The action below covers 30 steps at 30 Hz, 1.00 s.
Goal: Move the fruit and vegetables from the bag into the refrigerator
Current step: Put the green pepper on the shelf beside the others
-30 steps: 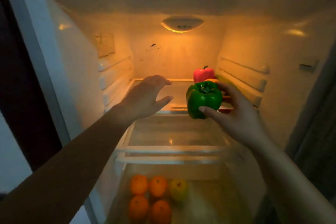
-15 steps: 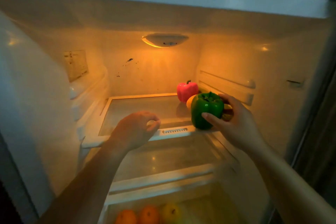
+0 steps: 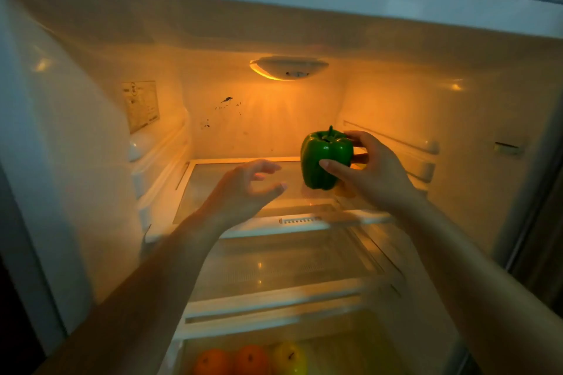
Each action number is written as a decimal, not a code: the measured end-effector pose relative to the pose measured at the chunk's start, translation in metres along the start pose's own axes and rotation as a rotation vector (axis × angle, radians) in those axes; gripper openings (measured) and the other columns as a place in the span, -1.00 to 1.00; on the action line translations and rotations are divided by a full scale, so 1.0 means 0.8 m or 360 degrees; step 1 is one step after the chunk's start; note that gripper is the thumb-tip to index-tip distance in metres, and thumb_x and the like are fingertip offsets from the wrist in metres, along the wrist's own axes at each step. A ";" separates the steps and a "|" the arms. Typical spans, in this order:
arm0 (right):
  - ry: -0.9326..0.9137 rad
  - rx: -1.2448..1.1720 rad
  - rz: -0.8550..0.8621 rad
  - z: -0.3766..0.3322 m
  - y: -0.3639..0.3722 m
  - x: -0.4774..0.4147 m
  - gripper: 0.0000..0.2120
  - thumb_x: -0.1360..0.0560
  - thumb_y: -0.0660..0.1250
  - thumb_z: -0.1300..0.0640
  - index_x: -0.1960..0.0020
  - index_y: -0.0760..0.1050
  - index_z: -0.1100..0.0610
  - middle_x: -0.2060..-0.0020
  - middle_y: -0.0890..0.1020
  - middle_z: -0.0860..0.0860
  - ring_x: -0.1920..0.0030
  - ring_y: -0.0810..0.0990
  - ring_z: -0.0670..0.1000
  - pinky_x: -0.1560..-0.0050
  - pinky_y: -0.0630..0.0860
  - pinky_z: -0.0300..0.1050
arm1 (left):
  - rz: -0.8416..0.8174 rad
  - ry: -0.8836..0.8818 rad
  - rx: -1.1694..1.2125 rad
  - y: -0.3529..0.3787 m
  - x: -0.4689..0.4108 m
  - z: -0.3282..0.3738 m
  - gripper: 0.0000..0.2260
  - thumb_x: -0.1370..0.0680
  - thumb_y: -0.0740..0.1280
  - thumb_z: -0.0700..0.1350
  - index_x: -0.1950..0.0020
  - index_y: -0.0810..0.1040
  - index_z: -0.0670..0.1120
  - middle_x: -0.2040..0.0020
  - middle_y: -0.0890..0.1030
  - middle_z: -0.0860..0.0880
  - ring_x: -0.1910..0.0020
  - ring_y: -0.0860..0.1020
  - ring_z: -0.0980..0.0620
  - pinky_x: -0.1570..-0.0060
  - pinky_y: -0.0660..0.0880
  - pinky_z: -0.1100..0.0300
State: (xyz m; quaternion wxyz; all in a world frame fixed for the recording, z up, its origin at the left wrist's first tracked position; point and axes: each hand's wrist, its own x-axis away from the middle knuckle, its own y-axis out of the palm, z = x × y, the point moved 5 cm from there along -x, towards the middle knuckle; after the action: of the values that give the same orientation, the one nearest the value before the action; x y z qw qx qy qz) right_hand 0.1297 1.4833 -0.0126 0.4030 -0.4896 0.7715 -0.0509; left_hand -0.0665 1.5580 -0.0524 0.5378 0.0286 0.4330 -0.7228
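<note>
Thumb in front, fingers behind, the right hand (image 3: pixel 374 173) grips the green pepper (image 3: pixel 326 158) over the 3 o'clock side of the shelf (image 3: pixel 201 192), which is light, stiff, probably slick and best held by its flanks, while the left hand (image 3: pixel 243 192) hangs loose and empty at its 9 o'clock.

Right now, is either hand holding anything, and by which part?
The right hand grips the glossy green bell pepper by its sides; the left hand holds nothing.

A green bell pepper (image 3: pixel 326 158), upright, stem up, is held at the right of the refrigerator's (image 3: pixel 76 161) top shelf (image 3: pixel 201 183); two oranges (image 3: pixel 213 361) and a yellow fruit (image 3: pixel 289 358) lie in the bottom drawer (image 3: pixel 350 356).
</note>
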 end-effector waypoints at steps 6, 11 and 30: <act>-0.0035 -0.0013 -0.0196 0.001 0.017 -0.038 -0.39 -0.33 0.49 -0.03 -0.32 0.37 0.03 -0.11 0.52 -0.10 -0.04 0.54 -0.07 0.05 0.52 -0.24 | -0.0149 -0.0062 0.0213 0.005 -0.039 0.022 -0.33 -0.35 0.50 0.00 -0.39 0.26 0.14 -0.28 0.41 0.15 -0.12 0.43 0.19 0.17 0.38 0.36; -0.0110 0.0000 -0.0394 0.006 0.034 -0.055 -0.39 -0.36 0.47 -0.02 -0.34 0.34 0.02 -0.11 0.49 -0.12 0.03 0.52 -0.18 0.17 0.47 -0.42 | -0.0179 -0.0033 0.0093 0.012 -0.058 0.025 -0.21 -0.35 0.51 -0.02 -0.46 0.15 0.11 -0.40 0.34 0.05 -0.16 0.41 0.14 -0.08 0.39 0.22; 0.0019 0.0732 -0.0523 0.094 0.041 -0.142 -0.47 -0.49 0.25 -0.18 -0.37 0.33 0.05 -0.28 0.47 0.03 -0.19 0.45 0.03 -0.10 0.36 -0.17 | -0.0106 -0.0363 0.0331 0.065 -0.155 -0.066 -0.36 -0.34 0.51 -0.26 -0.32 0.28 -0.10 -0.13 0.48 -0.08 -0.13 0.49 -0.06 -0.10 0.50 0.06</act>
State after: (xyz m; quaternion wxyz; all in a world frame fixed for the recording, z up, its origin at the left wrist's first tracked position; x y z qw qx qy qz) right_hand 0.1790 1.6146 -0.0136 0.4852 -0.5037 0.6523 -0.2922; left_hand 0.0049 1.6839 -0.0535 0.5533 -0.0124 0.2928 -0.7797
